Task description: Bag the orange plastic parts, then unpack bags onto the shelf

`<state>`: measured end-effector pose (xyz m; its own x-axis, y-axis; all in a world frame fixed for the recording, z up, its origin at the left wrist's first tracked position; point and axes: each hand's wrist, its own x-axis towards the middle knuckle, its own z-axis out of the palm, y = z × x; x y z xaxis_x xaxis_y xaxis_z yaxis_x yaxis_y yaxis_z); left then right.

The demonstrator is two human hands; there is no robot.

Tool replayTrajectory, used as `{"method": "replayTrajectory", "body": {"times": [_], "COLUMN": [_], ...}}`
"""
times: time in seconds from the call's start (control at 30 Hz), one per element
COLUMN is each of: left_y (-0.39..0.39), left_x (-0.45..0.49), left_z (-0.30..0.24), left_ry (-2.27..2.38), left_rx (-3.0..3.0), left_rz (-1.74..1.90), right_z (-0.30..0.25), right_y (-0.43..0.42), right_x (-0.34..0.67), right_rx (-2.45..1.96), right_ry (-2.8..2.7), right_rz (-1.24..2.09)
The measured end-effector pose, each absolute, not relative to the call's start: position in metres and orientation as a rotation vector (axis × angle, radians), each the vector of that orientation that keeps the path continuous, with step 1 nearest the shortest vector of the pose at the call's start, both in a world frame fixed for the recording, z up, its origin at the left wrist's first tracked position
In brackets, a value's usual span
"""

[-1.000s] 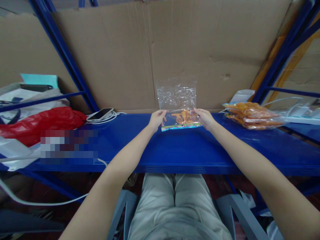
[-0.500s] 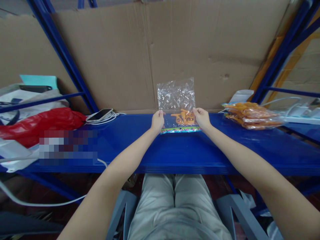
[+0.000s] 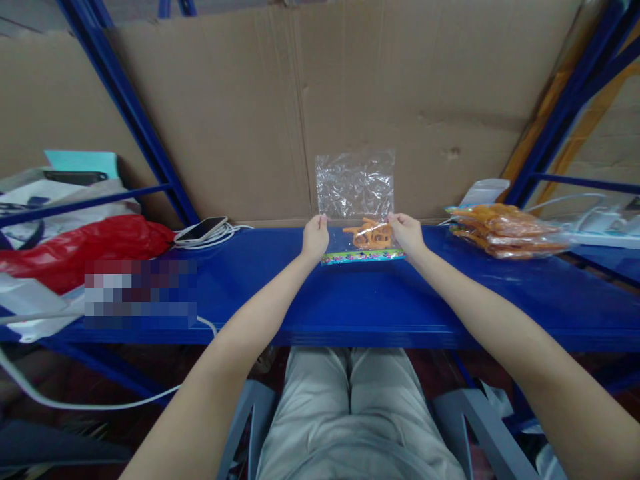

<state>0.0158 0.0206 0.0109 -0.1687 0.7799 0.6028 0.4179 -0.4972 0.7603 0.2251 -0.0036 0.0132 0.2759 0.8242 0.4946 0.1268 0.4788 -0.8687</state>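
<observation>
Between my hands a clear plastic bag [image 3: 356, 183] is stretched out, its upper part standing up against the cardboard behind. Orange plastic pieces [image 3: 373, 235] lie inside its lower part, above a colourful printed strip [image 3: 363, 256] along the near edge. My left hand [image 3: 316, 238] pinches the bag's left side. On the opposite side my right hand [image 3: 406, 233] pinches it close to the orange pieces. The fingertips of both hands are pressed together on the plastic.
Filled bags of orange pieces [image 3: 505, 233] are stacked at the right of the blue shelf [image 3: 360, 307]. At the left lie a phone [image 3: 203, 230] on a coiled white cable and a red plastic bag [image 3: 100, 247]. Cardboard [image 3: 225, 107] stands behind, between blue uprights.
Both hands keep their pinch on the plastic bag. The bag is pulled a little wider and flatter, the right hand shifting slightly right, and the printed strip shows more fully.
</observation>
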Motion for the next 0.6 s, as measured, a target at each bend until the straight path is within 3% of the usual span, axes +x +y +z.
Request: {"method": "replayTrajectory", "body": {"times": [0.27,0.6], "left_y": [0.015,-0.002], "left_x": [0.017,0.021], "left_z": [0.015,0.019], "left_ry": [1.326,1.173], "left_rx": [1.783,1.611], "left_rz": [1.702,1.373], "right_z": [0.023,0.023], "right_y": [-0.016,-0.018], "right_x": [0.221,0.227], "right_rx": [-1.011,-1.063], "right_ry": [-1.081,-1.048], "right_rz": [0.805,0.834]}}
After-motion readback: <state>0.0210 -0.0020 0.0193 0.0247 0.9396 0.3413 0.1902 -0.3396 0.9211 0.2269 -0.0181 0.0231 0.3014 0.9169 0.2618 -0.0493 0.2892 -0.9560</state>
